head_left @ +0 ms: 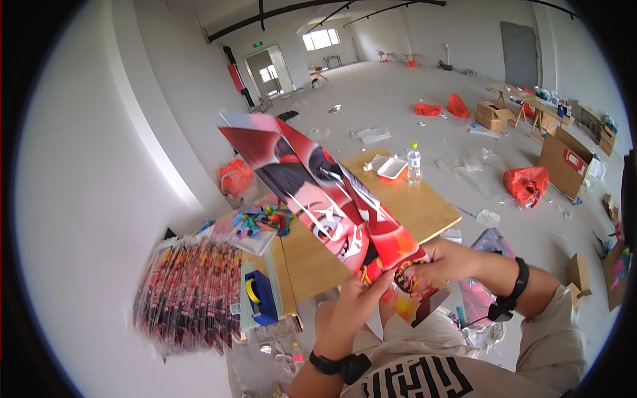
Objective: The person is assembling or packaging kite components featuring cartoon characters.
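A folded, glossy red sheet is held up over the wooden bench, its long axis set on a diagonal, far end pointed away and to the left, near end brought close to the lap. That near end is pinched on its left edge by the left grip and on its right by the right grip, thumb laid on top, both closed down to the sheet's thickness.

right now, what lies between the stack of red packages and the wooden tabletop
In the head view, a blue tape dispenser with a yellow roll lies between them.
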A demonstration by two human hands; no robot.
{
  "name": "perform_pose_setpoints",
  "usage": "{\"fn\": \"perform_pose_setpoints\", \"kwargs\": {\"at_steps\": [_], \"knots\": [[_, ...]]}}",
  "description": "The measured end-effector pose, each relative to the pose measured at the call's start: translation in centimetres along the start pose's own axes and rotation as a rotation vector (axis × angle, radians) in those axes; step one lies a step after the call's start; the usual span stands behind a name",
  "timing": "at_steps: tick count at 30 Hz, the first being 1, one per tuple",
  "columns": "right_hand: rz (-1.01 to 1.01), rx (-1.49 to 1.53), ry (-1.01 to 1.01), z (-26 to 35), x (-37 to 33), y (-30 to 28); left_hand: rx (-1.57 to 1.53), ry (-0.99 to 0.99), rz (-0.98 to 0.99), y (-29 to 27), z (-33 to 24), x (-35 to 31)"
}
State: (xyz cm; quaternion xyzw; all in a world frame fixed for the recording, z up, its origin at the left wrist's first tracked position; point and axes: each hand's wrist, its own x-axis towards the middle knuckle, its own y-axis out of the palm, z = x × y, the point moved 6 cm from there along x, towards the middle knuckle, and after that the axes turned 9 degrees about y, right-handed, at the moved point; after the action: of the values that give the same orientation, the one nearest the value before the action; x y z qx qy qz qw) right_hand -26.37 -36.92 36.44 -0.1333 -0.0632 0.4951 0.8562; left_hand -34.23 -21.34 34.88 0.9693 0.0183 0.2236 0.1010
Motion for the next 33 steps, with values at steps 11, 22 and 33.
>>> {"fn": "perform_pose_setpoints", "kwargs": {"at_steps": [11,22,33], "knots": [[0.107,0.368,0.232,-4.3,-3.7,0.1,-0.243,-0.033,-0.254,-4.0,-0.3,0.2],[0.078,0.483,0.312,-9.0,-0.2,9.7,-0.37,0.04,-0.511,-8.3,0.7,-1.7],[-0.215,0.034,0.439,-14.6,-1.3,4.9,-0.129,-0.078,-0.352,-9.3,2.0,-3.6]]}}
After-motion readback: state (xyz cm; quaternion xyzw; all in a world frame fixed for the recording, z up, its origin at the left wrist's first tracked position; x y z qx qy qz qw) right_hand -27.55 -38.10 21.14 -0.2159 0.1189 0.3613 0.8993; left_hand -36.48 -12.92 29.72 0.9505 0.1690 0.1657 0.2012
